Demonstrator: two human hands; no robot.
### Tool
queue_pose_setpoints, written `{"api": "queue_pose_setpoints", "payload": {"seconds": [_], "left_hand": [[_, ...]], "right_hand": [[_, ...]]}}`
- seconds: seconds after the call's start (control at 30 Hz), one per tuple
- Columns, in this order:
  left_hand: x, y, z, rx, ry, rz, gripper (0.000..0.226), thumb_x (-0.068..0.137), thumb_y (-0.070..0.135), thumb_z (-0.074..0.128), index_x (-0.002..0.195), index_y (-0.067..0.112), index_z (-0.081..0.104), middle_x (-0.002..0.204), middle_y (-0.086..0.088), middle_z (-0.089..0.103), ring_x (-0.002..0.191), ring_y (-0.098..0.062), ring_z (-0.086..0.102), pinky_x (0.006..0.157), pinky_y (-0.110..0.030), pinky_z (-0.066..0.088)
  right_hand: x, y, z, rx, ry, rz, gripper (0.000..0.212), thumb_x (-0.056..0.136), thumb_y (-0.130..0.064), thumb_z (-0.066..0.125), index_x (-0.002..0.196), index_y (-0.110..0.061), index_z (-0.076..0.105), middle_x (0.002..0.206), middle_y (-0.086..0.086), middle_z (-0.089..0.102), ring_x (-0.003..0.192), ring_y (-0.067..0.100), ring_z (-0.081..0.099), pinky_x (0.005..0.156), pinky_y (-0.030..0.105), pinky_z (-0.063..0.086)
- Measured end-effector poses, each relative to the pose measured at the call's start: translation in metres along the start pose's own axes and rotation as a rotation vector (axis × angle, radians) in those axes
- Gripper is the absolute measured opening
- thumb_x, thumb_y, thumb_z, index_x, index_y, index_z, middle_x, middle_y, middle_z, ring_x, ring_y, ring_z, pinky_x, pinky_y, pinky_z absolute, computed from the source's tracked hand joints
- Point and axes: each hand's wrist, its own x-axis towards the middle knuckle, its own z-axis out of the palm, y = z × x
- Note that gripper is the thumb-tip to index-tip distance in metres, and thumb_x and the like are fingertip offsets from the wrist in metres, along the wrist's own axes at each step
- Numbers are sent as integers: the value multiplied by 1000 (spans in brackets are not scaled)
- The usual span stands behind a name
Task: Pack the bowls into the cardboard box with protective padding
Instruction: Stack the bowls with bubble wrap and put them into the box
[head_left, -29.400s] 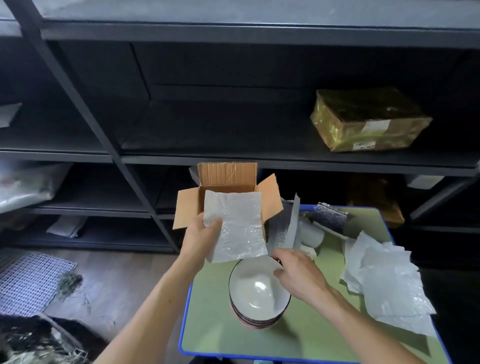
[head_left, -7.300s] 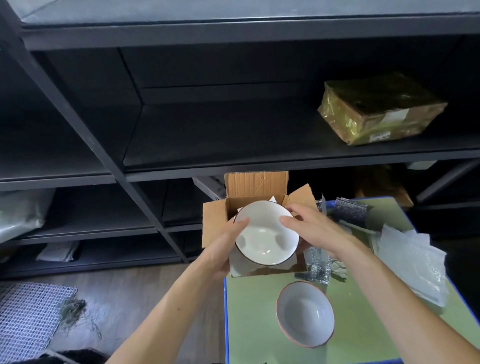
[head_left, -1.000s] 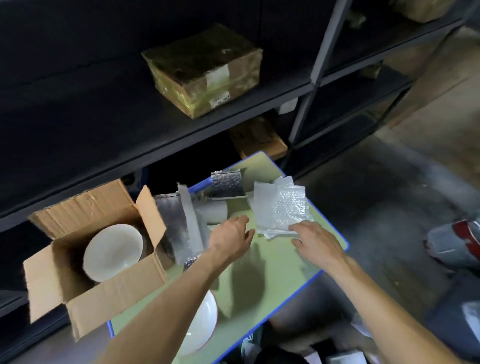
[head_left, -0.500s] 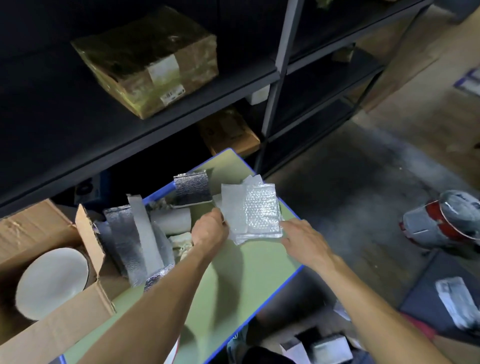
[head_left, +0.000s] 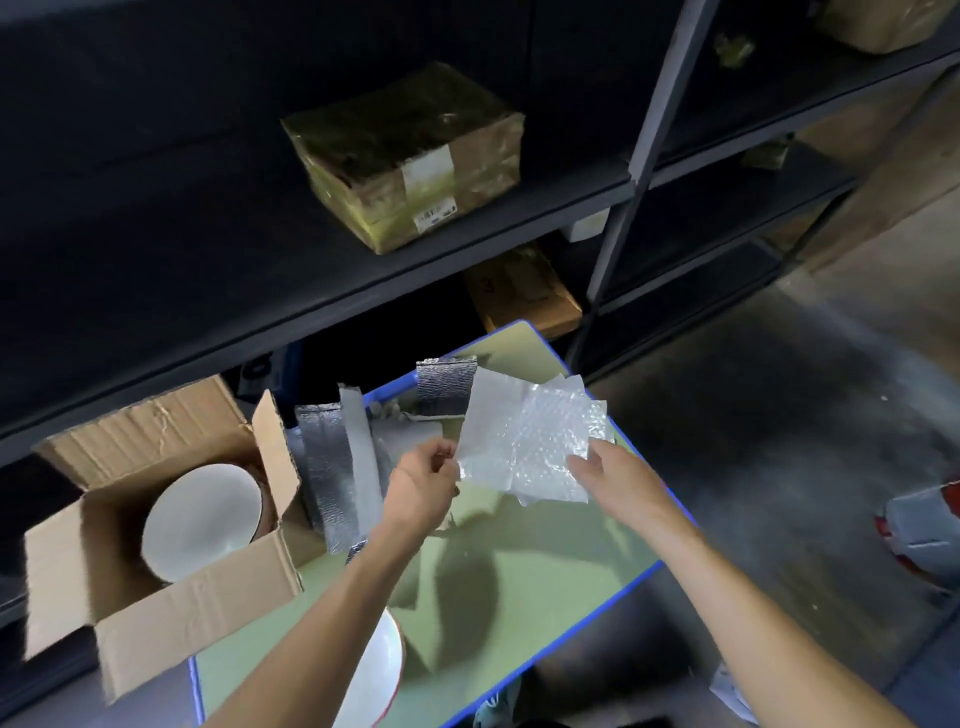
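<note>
At the near edge of the table (head_left: 550, 577), one white bowl with a red rim (head_left: 382, 675) is seen, partly hidden under the left forearm. To the left, the open cardboard box (head_left: 197, 603) is stood with its flaps raised, and one more white bowl (head_left: 202, 519) is held inside it, so two bowls are counted in all. Above the middle of the table, a bunch of bubble wrap sheets (head_left: 530, 441) is lifted; their number cannot be told. Its left edge is pinched by the curled fingers of the left hand (head_left: 421, 488), and its lower right edge is gripped by the right hand (head_left: 613, 478). Behind the hands, two silvery padded pieces (head_left: 332, 467) are propped. Farther off, one wrapped parcel (head_left: 410, 150) is kept on the dark shelf (head_left: 208, 291).
</note>
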Motion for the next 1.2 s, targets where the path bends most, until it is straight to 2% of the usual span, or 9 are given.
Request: {"api": "queue_pose_setpoints", "payload": {"seconds": [0.17, 0.3, 0.4, 0.53, 0.67, 0.77, 0.83, 0.97, 1.2], "left_hand": [[-35, 0, -33, -46, 27, 17, 21, 91, 4, 50, 93, 18, 65, 69, 1, 63, 52, -4, 58, 47, -16, 42], [-57, -11, -56, 97, 34, 23, 15, 92, 14, 50, 91, 26, 59, 77, -2, 66, 60, -13, 61, 51, -21, 48], [-73, -24, -73, 180, 67, 25, 13, 92, 21, 50, 90, 31, 59, 78, 7, 68, 58, -3, 61, 46, -8, 40], [-96, -41, -93, 361, 114, 103, 18, 95, 23, 51, 108, 28, 64, 94, 13, 69, 84, -10, 63, 68, -24, 43], [-122, -49, -103, 402, 86, 268, 12, 97, 19, 53, 101, 20, 64, 92, 7, 65, 86, -13, 57, 77, -32, 46], [-139, -51, -109, 359, 125, 300, 13, 99, 22, 55, 101, 24, 67, 93, 15, 66, 82, -3, 57, 76, -23, 47], [-149, -56, -117, 316, 159, 255, 13, 97, 24, 56, 96, 28, 68, 85, 22, 66, 77, 2, 58, 69, -16, 45], [-167, -82, -136, 459, 151, 7, 17, 96, 35, 53, 88, 25, 65, 82, 12, 69, 77, -12, 62, 69, -31, 50], [-162, -124, -125, 636, 156, -178, 36, 96, 44, 53, 123, 20, 56, 107, 0, 71, 99, -24, 64, 74, -32, 45]], "right_hand": [[4, -40, 5, 249, -29, 27, 26, 90, -36, 60, 82, -15, 48, 73, -2, 48, 66, 18, 47, 63, 35, 35], [-1, -68, 13, 273, -30, -20, 12, 82, -21, 60, 79, -23, 48, 72, -7, 51, 62, 11, 48, 54, 29, 32], [-5, -83, 23, 267, -98, -87, 18, 84, -16, 60, 78, -18, 43, 76, -2, 46, 67, 18, 42, 60, 33, 30], [-12, -92, 37, 255, -163, -128, 15, 87, -12, 56, 77, -16, 46, 75, -1, 51, 67, 17, 44, 59, 31, 31], [-17, -104, 48, 188, -174, -163, 32, 84, -10, 52, 67, -25, 28, 62, -11, 31, 53, 10, 26, 54, 29, 20], [-20, -108, 50, 172, -183, -182, 31, 83, -8, 49, 67, -25, 28, 63, -11, 30, 56, 13, 26, 55, 29, 20], [-21, -109, 49, 172, -185, -199, 30, 83, -8, 49, 65, -26, 31, 61, -11, 32, 54, 12, 29, 54, 29, 22], [-25, -109, 50, 125, -199, -236, 24, 83, -11, 48, 70, -21, 31, 67, -5, 33, 60, 16, 29, 58, 32, 23], [-39, -113, 72, 55, -248, -250, 17, 83, -10, 46, 73, -16, 34, 70, 0, 35, 63, 18, 31, 60, 34, 24]]}}
